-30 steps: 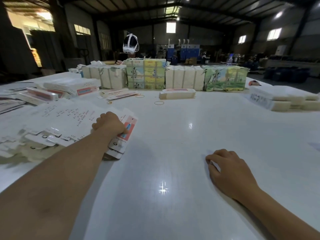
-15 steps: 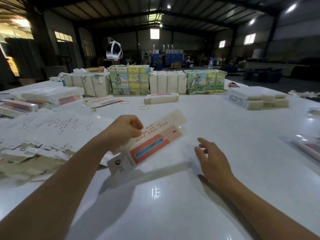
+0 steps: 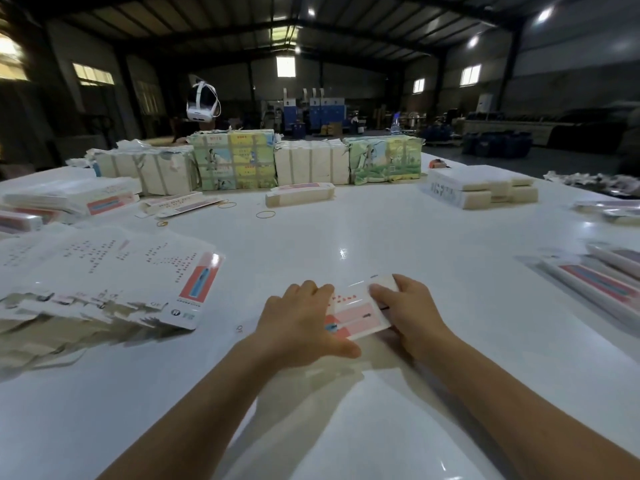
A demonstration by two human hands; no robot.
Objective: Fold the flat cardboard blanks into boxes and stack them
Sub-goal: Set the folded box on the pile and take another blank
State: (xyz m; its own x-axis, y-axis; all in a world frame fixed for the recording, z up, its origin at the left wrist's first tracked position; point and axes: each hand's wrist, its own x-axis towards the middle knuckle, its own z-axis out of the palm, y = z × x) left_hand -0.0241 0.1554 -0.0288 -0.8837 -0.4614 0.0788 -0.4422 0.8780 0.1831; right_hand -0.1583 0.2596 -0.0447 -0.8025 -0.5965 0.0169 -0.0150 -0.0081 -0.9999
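A flat white cardboard blank (image 3: 356,311) with a pink and red printed panel sits between my two hands just above the white table (image 3: 346,237). My left hand (image 3: 301,320) grips its left end, thumb underneath at the near edge. My right hand (image 3: 408,306) grips its right end, fingers curled over the top. A fanned pile of flat blanks (image 3: 104,289) lies to the left. Folded boxes (image 3: 595,282) lie at the right edge.
Bundled packs of blanks (image 3: 235,161) line the far side of the table, with a single folded box (image 3: 299,195) before them. More boxes (image 3: 69,199) stack at the far left, white packs (image 3: 481,188) at the far right. Rubber bands (image 3: 265,214) lie loose. A person's headset (image 3: 202,102) shows behind.
My left hand lifted one blank off the left pile and carried it to the middle. My right hand rose from the table and took hold of its right end.
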